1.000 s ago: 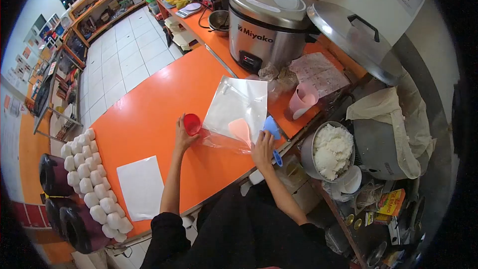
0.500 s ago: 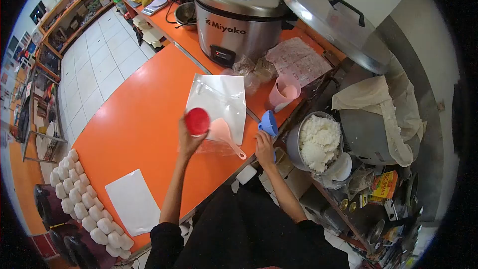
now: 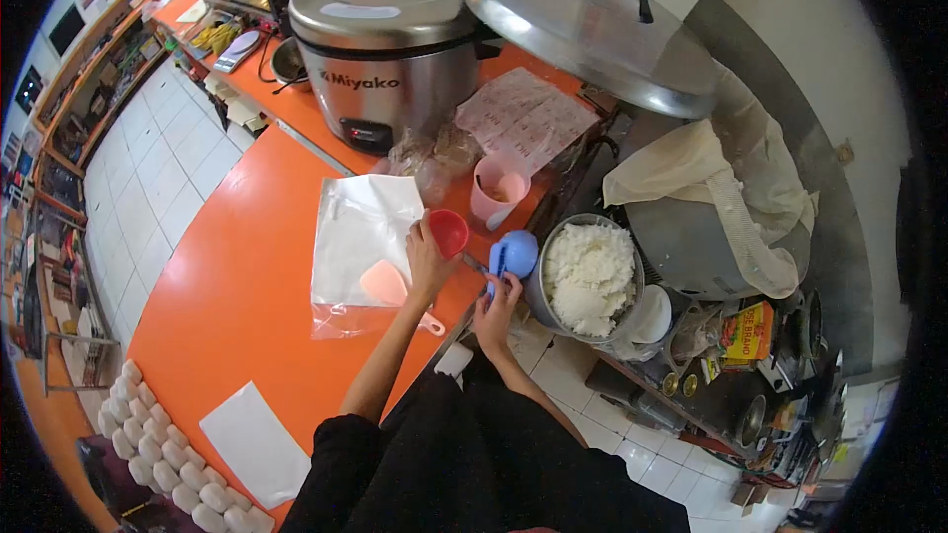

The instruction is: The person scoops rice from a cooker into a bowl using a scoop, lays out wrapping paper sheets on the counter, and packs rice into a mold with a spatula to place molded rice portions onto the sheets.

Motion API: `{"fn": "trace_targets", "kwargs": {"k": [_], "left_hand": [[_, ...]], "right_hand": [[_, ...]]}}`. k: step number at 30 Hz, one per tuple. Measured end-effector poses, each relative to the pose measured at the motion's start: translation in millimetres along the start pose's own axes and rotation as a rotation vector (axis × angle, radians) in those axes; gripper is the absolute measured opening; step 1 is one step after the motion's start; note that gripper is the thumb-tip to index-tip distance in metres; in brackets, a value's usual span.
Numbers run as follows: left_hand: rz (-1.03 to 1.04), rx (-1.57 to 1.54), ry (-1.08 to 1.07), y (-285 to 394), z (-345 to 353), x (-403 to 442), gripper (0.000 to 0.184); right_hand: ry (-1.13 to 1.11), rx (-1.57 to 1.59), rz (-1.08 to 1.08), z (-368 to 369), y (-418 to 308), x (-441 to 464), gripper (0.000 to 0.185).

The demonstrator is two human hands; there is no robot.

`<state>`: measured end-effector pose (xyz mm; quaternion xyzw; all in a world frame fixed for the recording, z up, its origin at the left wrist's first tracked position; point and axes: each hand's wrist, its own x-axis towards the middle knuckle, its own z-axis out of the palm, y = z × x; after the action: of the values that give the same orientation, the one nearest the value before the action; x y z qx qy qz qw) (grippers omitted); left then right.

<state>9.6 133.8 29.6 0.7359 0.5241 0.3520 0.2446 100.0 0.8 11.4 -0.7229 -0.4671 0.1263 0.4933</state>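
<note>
My left hand [image 3: 427, 265] is closed around a small red bowl [image 3: 449, 234], its open side facing up toward me. My right hand [image 3: 496, 314] grips the handle of a blue scoop [image 3: 518, 251] beside the rice pot. Its rounded back shows, so I cannot see inside it. White cooked rice [image 3: 591, 278] fills the metal pot [image 3: 536, 293] just right of that hand. Below my left hand, a pink rice paddle [image 3: 383, 283] lies on a white paper sheet [image 3: 360, 222] and clear plastic. A pink cup [image 3: 499, 192] stands behind both hands.
A large Miyako rice cooker [image 3: 380, 89] stands at the back, with a big metal lid [image 3: 592, 35] to its right. A cloth-draped pot [image 3: 691, 247] is on the right. Several white wrapped bundles [image 3: 163, 454] line the left of the orange table [image 3: 237, 306], near another paper sheet [image 3: 255, 444].
My left hand has carried the red bowl right, close to the blue scoop. The scoop has turned in my right hand, showing its rounded back. The whole view has shifted.
</note>
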Motion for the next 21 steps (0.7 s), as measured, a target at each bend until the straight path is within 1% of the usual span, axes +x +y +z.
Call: {"fn": "trace_targets", "kwargs": {"k": [3,6,9,10,13,16,19,20,21], "left_hand": [[0.005,0.090,0.006,0.1,13.7,4.2,0.097],[0.001,0.133,0.023,-0.4,21.7,6.6,0.098],[-0.040,0.132,0.036,2.0,24.7,13.5,0.100],[-0.059,0.125,0.039,2.6,24.9,15.0,0.101],[-0.045,0.037,0.002,1.6,20.6,14.7,0.100],[0.048,-0.007,0.043,6.3,-9.3,10.8,0.086],[0.011,-0.017,0.230,-35.3,-28.2,6.4,0.069],[-0.034,0.101,0.276,-52.4,-40.2,6.6,0.062],[-0.079,0.221,0.319,-70.3,-53.9,5.6,0.056]], "right_hand": [[0.095,-0.114,-0.089,8.4,2.9,16.0,0.045],[0.221,-0.134,-0.146,19.0,13.2,51.4,0.044],[0.283,-0.195,-0.137,27.2,38.7,84.7,0.043],[0.252,-0.182,-0.180,26.9,45.2,93.5,0.045],[0.194,-0.209,-0.204,36.5,74.2,114.5,0.050],[0.159,-0.252,-0.185,34.7,68.4,114.2,0.061],[0.128,-0.171,-0.255,21.0,30.9,110.9,0.073],[0.136,-0.107,-0.192,26.1,24.5,109.7,0.080],[0.135,-0.139,-0.143,29.8,22.3,111.2,0.082]]}}
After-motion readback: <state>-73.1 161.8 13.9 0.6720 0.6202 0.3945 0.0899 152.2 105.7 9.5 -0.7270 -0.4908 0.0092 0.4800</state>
